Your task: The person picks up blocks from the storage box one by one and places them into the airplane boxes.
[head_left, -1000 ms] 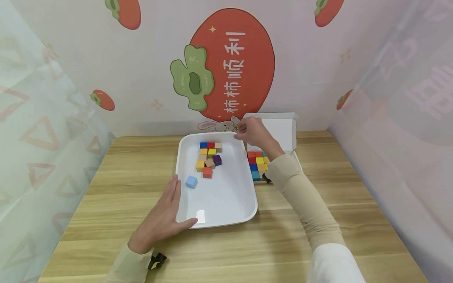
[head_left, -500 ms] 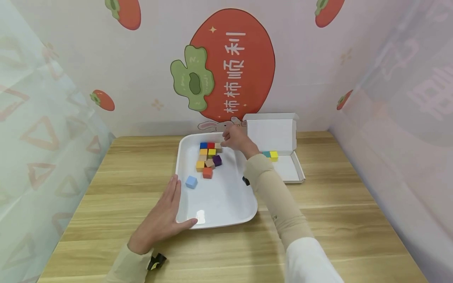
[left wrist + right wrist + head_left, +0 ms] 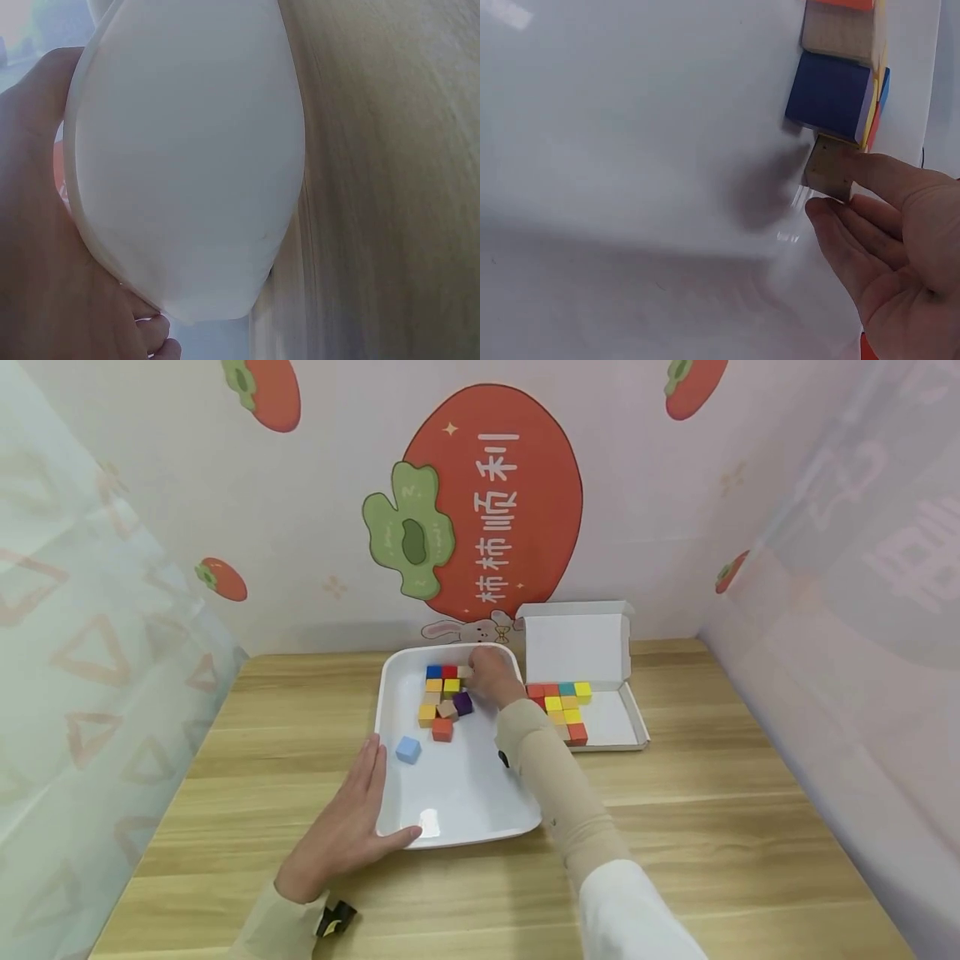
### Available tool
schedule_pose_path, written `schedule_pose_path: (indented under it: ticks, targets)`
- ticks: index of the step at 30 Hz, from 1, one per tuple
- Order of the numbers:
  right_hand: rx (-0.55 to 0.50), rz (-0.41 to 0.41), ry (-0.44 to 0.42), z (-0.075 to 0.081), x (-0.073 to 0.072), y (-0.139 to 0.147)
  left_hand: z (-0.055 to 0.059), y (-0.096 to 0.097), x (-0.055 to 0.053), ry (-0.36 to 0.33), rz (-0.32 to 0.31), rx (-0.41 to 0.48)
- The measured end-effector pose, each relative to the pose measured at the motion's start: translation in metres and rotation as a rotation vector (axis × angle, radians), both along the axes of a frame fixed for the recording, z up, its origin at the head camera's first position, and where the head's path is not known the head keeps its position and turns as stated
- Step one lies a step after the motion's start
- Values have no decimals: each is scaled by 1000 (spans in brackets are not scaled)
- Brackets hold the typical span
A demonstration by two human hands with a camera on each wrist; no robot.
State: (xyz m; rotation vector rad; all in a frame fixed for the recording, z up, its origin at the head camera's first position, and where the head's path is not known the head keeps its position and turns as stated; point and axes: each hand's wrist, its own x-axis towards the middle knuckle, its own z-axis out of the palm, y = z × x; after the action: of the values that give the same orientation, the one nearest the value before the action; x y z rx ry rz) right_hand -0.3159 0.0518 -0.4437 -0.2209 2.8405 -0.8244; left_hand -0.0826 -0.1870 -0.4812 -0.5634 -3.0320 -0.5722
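- Right hand (image 3: 491,678): inside the tray (image 3: 465,793), at the right end of the farthest row.
- Wood cube (image 3: 827,169): between its fingertips, one digit overlapping the cube's face, another just beside the lower edge in the right wrist view.
- Its grip: narrow; whether it pinches the cube, I cannot tell.
- That cube ends the row after the red cube (image 3: 449,672), near the purple cube (image 3: 829,97).
- Left hand (image 3: 345,831): fingers straight along the tray's left side.
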Motion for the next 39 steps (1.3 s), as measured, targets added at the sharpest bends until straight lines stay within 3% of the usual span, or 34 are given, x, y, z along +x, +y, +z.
schedule_pose_path:
  ticks: [8, 14, 19, 28, 35, 39]
  targets:
    - [32, -10, 41, -1, 0, -1, 1, 0, 0, -8, -3, 6]
    - [11, 5, 59, 22, -5, 7, 1, -1, -1, 6, 0, -7]
    - [-8, 83, 114, 48, 1, 24, 0, -1, -1, -1, -1, 2]
    - [-50, 166, 122, 75, 25, 76, 0, 0, -1, 0, -5, 3]
    - [-14, 180, 118, 79, 39, 132, 1, -2, -2, 0, -5, -5]
    - [7, 166, 112, 73, 48, 166, -1, 0, -2, -3, -10, 0]
